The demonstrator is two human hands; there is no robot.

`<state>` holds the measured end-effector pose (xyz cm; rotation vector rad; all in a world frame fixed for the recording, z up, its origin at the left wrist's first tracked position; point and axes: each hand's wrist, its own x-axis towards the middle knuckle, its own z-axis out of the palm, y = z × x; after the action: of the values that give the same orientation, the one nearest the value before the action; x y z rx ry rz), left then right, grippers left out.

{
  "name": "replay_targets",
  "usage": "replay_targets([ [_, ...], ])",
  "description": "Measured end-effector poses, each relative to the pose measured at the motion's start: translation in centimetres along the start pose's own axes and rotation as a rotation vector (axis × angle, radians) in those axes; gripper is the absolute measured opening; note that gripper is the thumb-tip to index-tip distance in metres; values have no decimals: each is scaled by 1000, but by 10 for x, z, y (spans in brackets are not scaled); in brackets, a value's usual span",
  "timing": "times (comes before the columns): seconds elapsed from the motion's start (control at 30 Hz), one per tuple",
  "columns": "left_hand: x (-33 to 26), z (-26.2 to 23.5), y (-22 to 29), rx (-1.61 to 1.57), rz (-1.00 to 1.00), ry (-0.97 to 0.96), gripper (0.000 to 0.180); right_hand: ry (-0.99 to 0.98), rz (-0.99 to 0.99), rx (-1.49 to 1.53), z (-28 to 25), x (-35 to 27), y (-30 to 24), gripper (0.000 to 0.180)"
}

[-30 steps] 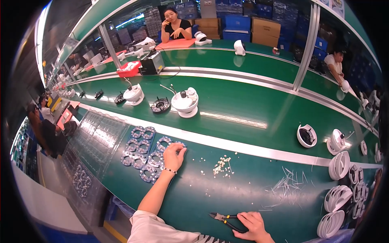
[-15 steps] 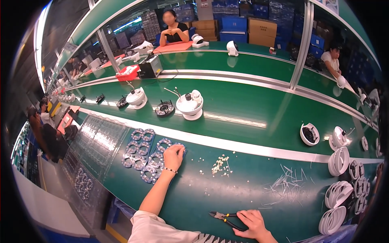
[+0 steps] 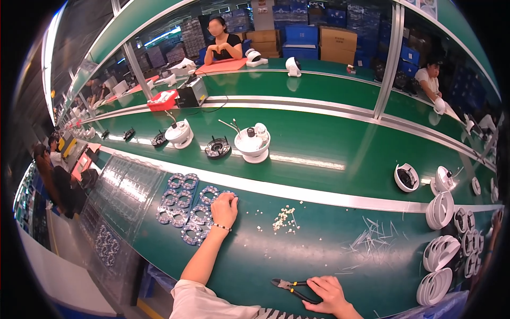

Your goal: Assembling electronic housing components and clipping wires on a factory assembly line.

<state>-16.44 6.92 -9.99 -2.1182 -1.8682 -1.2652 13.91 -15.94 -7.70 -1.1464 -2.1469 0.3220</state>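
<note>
My left hand [image 3: 224,210], with a beaded bracelet at the wrist, has its fingers closed in a pinch at the far right corner of a blue panel of ring-shaped circuit boards [image 3: 201,215]. The hand covers part of this panel. Beside it on the left lies a second panel of ring boards [image 3: 183,198]. Near the bench's front edge, my right hand [image 3: 328,295] is closed round the handles of diagonal cutting pliers [image 3: 292,286]. The handles are black and yellow and spread apart, and the jaws point left, away from the boards.
Small pale bits [image 3: 284,220] and thin white strips [image 3: 372,239] are scattered over the green bench [image 3: 297,250]. White rings [image 3: 440,210] are stacked at right. Clear plastic trays [image 3: 125,186] lie at left. White domed housings [image 3: 252,142] stand on the line beyond; people sit farther off.
The whole view has shifted slightly. My left hand stays at the panel's corner, and my right hand stays on the pliers with little visible movement.
</note>
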Motion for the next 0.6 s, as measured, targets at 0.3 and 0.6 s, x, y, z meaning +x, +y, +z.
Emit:
replay_targets([
  [0.3,-4,2,3,82,54,7,9,5,7,14,1,-3,-1,49],
  [0.6,-1,5,-3,35,63,36,9,-1,6,10,1,0,0,49],
])
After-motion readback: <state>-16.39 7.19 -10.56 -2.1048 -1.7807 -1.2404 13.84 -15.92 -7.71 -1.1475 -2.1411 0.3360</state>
